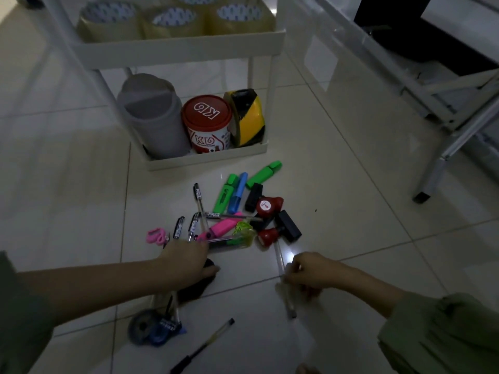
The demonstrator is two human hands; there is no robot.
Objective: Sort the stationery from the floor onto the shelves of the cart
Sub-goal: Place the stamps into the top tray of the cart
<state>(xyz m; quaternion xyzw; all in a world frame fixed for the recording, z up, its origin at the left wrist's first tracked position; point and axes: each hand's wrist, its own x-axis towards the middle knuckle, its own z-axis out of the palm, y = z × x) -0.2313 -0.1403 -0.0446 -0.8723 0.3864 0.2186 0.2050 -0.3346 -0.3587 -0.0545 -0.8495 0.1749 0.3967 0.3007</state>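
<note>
Two hands worked low in the frame: the right hand (310,273) pinched a clear pen (283,282), ready to lift; the left hand (186,263) closed over a dark object I could not identify. Loose stationery (235,214) lay mid-frame on the floor (351,211), just before the cart (205,163), within easy reach.

White letters "KG" are showing, upside down from this view, on the red lid (206,112) of a round tin (210,139) standing on the cart's bottom shelf (208,159), and the same letters are repeating in red on the tin's white side. Small print on the pens, the red stamps and the blue tape dispenser (155,329) is staying too blurred to read.
</note>
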